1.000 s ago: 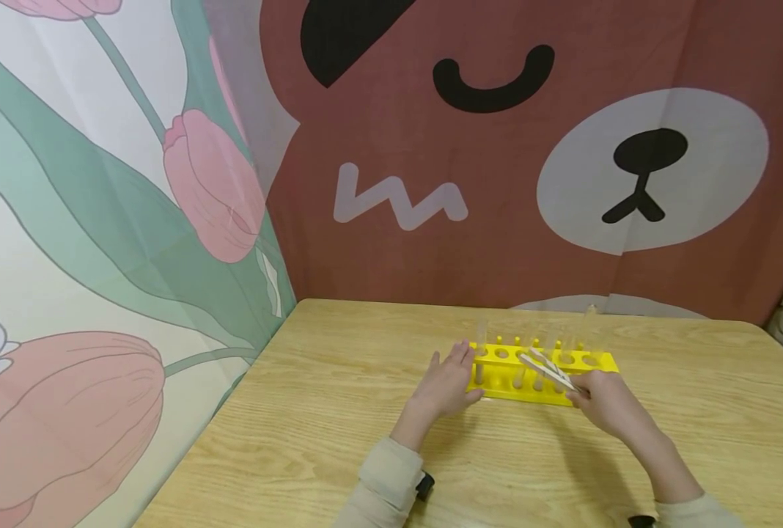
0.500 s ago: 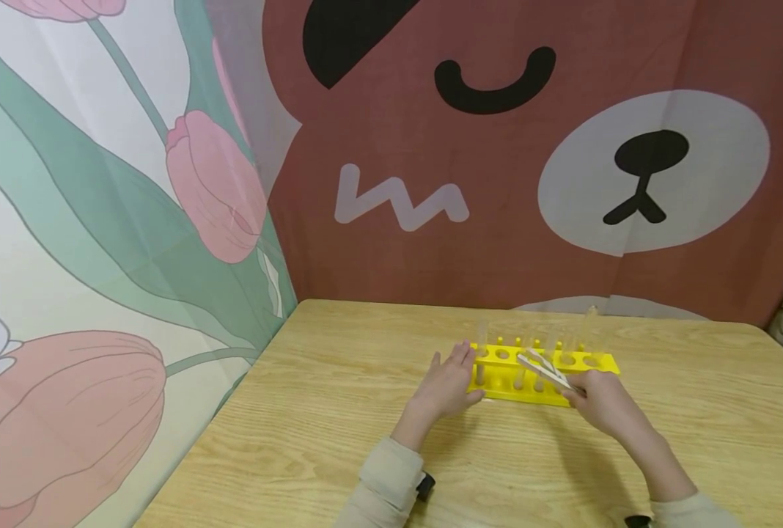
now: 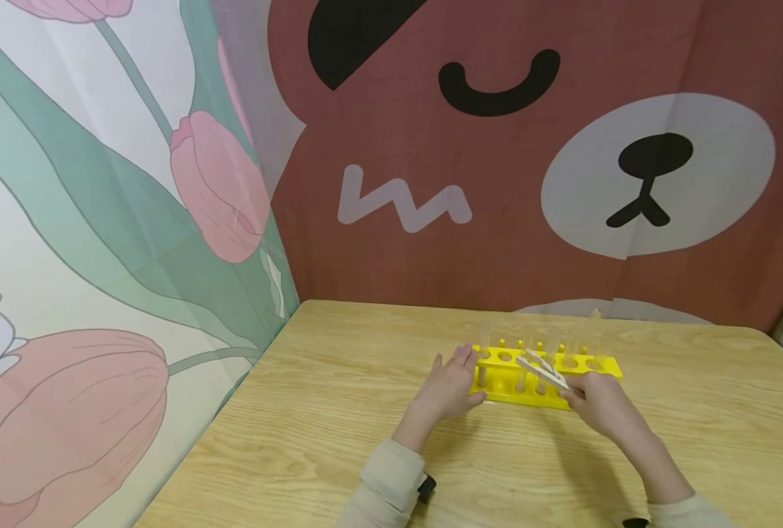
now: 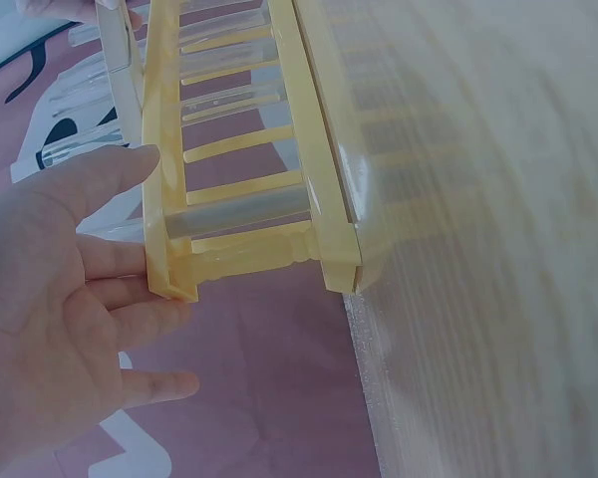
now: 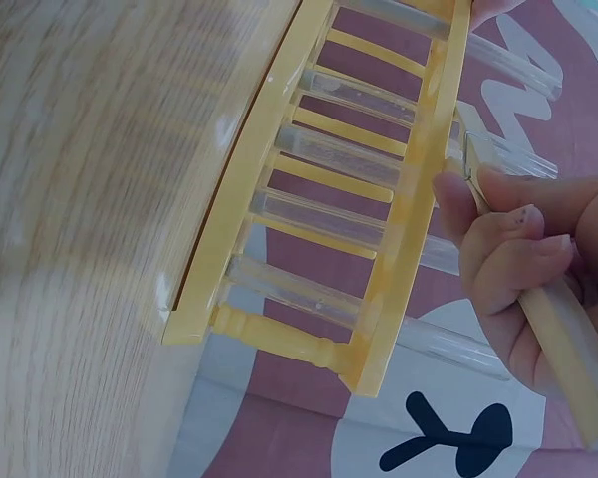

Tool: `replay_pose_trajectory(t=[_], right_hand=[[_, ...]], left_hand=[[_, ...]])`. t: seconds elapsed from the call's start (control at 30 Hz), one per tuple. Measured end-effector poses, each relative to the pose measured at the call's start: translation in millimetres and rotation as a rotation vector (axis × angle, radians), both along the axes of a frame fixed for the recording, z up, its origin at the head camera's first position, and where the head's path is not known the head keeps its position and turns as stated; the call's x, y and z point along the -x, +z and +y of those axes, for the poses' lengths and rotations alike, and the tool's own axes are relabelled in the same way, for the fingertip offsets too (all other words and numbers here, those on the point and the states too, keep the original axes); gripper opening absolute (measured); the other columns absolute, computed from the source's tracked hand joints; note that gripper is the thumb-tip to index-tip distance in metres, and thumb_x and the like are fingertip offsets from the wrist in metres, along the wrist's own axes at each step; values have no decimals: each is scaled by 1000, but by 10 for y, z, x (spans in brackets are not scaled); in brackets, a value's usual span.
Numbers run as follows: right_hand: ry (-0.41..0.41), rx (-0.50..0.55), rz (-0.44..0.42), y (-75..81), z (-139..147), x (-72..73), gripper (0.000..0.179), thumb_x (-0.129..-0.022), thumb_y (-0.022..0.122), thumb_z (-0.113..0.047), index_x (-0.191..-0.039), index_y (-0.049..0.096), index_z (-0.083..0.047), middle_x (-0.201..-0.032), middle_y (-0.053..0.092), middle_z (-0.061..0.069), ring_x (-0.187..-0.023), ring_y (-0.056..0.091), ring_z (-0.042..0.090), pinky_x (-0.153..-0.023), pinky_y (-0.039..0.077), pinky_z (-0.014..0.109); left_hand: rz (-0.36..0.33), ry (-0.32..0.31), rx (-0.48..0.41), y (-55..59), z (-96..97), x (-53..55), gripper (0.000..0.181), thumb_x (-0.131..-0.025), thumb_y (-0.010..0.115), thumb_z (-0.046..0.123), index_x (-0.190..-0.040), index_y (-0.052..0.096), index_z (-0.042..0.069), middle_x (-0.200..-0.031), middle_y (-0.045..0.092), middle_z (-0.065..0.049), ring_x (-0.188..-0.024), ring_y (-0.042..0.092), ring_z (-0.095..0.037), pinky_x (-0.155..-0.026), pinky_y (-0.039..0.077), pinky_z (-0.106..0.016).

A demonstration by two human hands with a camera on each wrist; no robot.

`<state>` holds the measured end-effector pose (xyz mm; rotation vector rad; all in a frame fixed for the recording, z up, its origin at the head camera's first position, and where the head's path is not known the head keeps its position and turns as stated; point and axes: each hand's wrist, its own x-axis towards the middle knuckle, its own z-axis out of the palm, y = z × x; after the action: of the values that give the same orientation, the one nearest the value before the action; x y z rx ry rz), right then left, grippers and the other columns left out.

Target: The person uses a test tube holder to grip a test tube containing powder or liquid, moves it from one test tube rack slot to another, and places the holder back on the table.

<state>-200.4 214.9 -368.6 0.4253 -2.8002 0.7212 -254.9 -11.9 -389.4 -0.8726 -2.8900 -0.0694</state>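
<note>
A yellow test tube rack (image 3: pixel 510 400) stands on the table with several clear test tubes in it, one (image 3: pixel 484 337) at its left end. My left hand (image 3: pixel 446 385) touches the rack's left end with spread, mostly straight fingers; in the left wrist view the thumb lies at the upper shelf (image 4: pixel 162 199) and fingertips meet its end. In my right hand (image 3: pixel 603 403) is a wooden test tube clamp (image 3: pixel 543 368), gripped by fingers and thumb. The clamp's metal spring (image 5: pixel 468 157) shows in the right wrist view. Its front end overlaps a tube (image 5: pixel 523 157) above the upper shelf.
The wood-grain table (image 3: pixel 299 425) runs back to a hanging cloth with a bear print (image 3: pixel 378 257). A tulip-patterned cloth (image 3: pixel 121 257) hangs along the left side. One tube (image 3: pixel 592 323) toward the rack's right end leans and stands higher than the others.
The clamp's front end has shifted slightly left over the rack, and its arms appear closer together. My left hand stays at the rack's end. The head view has shifted slightly.
</note>
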Motion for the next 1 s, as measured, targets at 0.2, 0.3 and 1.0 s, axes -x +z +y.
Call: replay_pose_trajectory(t=[0.2, 0.3, 1.0], right_hand=[[0, 8, 0, -1, -11, 2, 17, -82, 60, 0, -66, 56, -6, -51, 39, -3, -43, 31, 10, -39, 26, 21], [2, 16, 0, 2, -16, 2, 12, -82, 60, 0, -70, 59, -3, -51, 39, -3, -43, 32, 10, -39, 26, 21], [-20, 33, -20, 3, -58, 25, 15, -82, 58, 1, -68, 58, -3, -50, 37, -2, -43, 30, 10, -39, 25, 21]], left_hand=[[11, -1, 1, -2, 3, 0, 69, -88, 51, 44, -140, 28, 4, -145, 23, -8, -132, 16, -15, -101, 25, -44], [12, 1, 8, -2, 5, 1, 69, -88, 50, 45, -140, 28, 5, -145, 22, -7, -132, 16, -15, -101, 25, -44], [19, 1, 23, -5, 6, 1, 70, -88, 50, 46, -140, 29, 5, -145, 23, -6, -132, 17, -15, -101, 26, -43]])
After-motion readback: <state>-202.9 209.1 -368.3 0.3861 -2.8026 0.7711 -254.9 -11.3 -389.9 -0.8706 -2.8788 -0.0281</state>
